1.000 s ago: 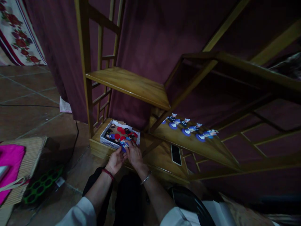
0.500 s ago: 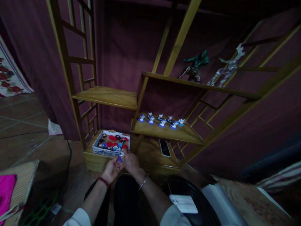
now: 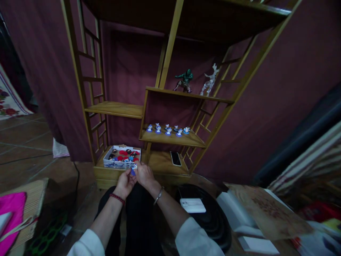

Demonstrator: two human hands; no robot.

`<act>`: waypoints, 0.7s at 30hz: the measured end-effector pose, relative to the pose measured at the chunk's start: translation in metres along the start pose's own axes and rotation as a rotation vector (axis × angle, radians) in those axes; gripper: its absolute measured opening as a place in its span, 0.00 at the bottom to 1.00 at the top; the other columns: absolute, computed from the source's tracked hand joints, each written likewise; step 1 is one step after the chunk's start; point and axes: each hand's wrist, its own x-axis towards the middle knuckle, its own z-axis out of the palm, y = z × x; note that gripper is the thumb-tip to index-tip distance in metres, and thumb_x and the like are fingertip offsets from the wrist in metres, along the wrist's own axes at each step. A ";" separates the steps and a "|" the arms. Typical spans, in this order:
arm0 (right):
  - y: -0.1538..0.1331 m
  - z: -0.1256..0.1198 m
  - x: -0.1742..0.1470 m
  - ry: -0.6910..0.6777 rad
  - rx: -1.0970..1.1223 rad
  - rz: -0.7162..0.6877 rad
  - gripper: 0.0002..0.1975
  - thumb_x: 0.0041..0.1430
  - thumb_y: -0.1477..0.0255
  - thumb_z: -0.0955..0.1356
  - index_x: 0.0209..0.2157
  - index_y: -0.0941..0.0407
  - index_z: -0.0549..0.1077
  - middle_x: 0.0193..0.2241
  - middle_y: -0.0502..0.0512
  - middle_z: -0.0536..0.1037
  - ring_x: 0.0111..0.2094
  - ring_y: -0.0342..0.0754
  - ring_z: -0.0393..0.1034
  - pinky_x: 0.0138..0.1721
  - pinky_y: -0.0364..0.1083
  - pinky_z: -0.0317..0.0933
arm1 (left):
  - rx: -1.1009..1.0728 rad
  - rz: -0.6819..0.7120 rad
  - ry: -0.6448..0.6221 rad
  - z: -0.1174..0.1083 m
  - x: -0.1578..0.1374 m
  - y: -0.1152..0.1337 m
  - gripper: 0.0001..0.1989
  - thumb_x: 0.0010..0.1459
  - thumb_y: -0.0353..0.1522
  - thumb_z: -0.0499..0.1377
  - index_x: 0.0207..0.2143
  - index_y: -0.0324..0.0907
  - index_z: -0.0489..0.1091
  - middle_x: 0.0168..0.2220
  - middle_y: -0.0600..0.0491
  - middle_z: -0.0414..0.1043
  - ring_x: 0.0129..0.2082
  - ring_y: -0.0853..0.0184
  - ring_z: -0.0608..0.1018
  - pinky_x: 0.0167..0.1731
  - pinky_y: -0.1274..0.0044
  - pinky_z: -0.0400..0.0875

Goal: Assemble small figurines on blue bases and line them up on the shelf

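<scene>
A small blue-and-white figurine point(image 3: 133, 170) on a purple base is pinched between my two hands, just in front of the box. My left hand point(image 3: 126, 183) grips it from the left, and my right hand point(image 3: 144, 174) closes on it from the right, hiding part of it. Behind them, a shallow cardboard box point(image 3: 117, 164) on the bottom shelf holds several figurines with red, blue and black parts, some lying on their sides. On the shelf above and to the right, several small figurines point(image 3: 168, 131) stand upright in two rough rows.
A dark phone point(image 3: 176, 159) lies on the bottom shelf. Higher up stand a green figure point(image 3: 184, 80) and a clear deer point(image 3: 210, 81). Near my right forearm, a white phone-like object point(image 3: 193, 205) rests on a black round stool point(image 3: 213, 224). A pink cloth point(image 3: 13, 217) lies at left.
My view has shifted, so the shelf unit appears smaller and further left, with more floor showing at right. Both hands still hold the figurine in front of the box.
</scene>
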 end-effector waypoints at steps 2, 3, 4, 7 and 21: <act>-0.004 -0.005 -0.012 0.016 0.000 -0.002 0.15 0.56 0.73 0.60 0.47 0.54 0.63 0.39 0.58 0.73 0.38 0.49 0.69 0.36 0.44 0.59 | -0.011 0.002 0.001 0.000 -0.012 -0.003 0.10 0.59 0.26 0.47 0.26 0.36 0.64 0.18 0.53 0.69 0.16 0.72 0.72 0.20 0.81 0.69; -0.006 -0.007 -0.018 0.026 0.000 -0.004 0.15 0.56 0.73 0.60 0.47 0.54 0.63 0.39 0.58 0.73 0.39 0.49 0.69 0.37 0.44 0.59 | -0.016 0.002 0.003 0.000 -0.018 -0.004 0.10 0.58 0.26 0.47 0.26 0.36 0.64 0.18 0.53 0.69 0.16 0.72 0.72 0.19 0.81 0.69; -0.008 -0.009 -0.023 0.036 -0.001 -0.008 0.15 0.56 0.73 0.60 0.47 0.54 0.63 0.39 0.57 0.73 0.39 0.49 0.68 0.37 0.44 0.59 | -0.023 0.000 0.004 0.000 -0.022 -0.006 0.10 0.58 0.26 0.48 0.25 0.36 0.64 0.18 0.53 0.68 0.16 0.72 0.72 0.19 0.81 0.69; -0.012 -0.015 -0.037 0.049 -0.016 -0.039 0.14 0.56 0.73 0.60 0.45 0.55 0.65 0.39 0.58 0.73 0.40 0.49 0.67 0.39 0.44 0.59 | -0.043 -0.004 0.005 0.000 -0.033 -0.010 0.09 0.58 0.26 0.49 0.25 0.36 0.64 0.18 0.53 0.68 0.16 0.72 0.72 0.18 0.80 0.69; -0.018 -0.020 -0.031 -0.052 0.166 -0.088 0.17 0.50 0.80 0.63 0.44 0.57 0.68 0.43 0.58 0.72 0.45 0.48 0.66 0.44 0.43 0.57 | -0.076 -0.007 0.058 -0.005 -0.026 -0.010 0.08 0.56 0.23 0.50 0.25 0.36 0.63 0.18 0.55 0.66 0.14 0.74 0.70 0.16 0.83 0.68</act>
